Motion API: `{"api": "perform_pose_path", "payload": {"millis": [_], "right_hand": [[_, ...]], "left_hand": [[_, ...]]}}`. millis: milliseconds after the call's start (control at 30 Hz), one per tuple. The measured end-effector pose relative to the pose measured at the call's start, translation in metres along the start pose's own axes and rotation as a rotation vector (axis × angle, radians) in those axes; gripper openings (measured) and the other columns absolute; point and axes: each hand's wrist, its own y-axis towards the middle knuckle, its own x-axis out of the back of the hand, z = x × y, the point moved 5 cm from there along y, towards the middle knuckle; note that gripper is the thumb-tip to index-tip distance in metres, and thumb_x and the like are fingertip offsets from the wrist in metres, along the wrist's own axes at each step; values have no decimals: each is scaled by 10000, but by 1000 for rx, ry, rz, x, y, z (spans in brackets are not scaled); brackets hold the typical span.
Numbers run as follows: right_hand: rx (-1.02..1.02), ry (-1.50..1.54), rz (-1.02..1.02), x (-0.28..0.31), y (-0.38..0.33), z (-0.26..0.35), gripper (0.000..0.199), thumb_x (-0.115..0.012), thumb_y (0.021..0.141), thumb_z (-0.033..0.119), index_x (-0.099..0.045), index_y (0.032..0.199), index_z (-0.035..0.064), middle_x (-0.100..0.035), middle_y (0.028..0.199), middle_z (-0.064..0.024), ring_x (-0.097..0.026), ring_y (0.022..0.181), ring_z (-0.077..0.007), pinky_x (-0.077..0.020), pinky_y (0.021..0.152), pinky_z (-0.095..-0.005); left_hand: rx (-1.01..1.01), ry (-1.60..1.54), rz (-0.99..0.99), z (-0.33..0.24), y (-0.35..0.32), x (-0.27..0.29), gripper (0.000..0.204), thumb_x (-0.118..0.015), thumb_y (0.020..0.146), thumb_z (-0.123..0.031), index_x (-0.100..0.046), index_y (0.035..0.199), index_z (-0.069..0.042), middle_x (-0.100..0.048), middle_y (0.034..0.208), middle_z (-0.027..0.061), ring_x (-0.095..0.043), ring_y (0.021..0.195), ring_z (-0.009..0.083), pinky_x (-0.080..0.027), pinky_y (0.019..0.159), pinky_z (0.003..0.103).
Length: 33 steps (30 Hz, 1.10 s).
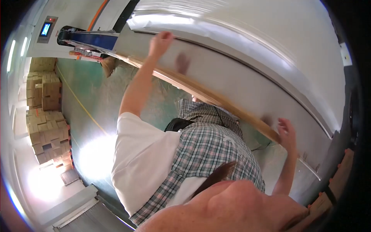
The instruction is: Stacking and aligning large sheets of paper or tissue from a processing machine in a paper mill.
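Observation:
My left hand (161,43) is raised over the far left part of a long grey work surface (232,81), and its shadow falls on that surface. Its fingers are curled together, and whether anything is between them is hidden. At the right, my right hand (286,133) hovers close to the wooden edge strip (208,94) of the surface, with bent fingers a little apart and nothing seen in them. Beyond the surface, a white glossy sheet or panel (247,34) stretches from upper left to right, with a thin dark gap along its lower edge.
A blue belt-like strip (94,40) runs off to the upper left, beside a machine panel with a lit screen (46,29). Stacked cardboard boxes (46,131) stand along the left wall. Green floor (89,92) with a yellow line lies between. A plaid apron (212,143) covers my front.

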Motion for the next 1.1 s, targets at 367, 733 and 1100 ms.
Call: {"api": "perform_pose_path", "payload": {"millis": [367,733,1100], "right_hand": [[-501,770,201,-169,164,90,417,-411,888,380,-492,1058,8,-598,852,-107,-595,722,-167,-488,576,-260],[-642,1038,-11,-185,200,99,457,-391,884,418,-497,1040,2,-612,846,-131,-608,680,-180,-485,533,-241],[-615,1037,-70,-180,204,103,466,-380,886,420,-504,1022,-8,-612,843,-122,-609,696,-182,-485,531,-245]], "left_hand": [[424,245,-131,205,199,117,625,-583,655,-582,-630,809,22,-621,837,149,-576,729,248,-446,698,345],[28,-69,78,206,245,97,264,-620,739,-250,-599,857,-15,-582,706,28,-528,638,127,-424,588,264],[69,273,455,260,307,65,280,-589,703,-158,-591,921,18,-606,757,97,-569,676,176,-451,634,272]]}}
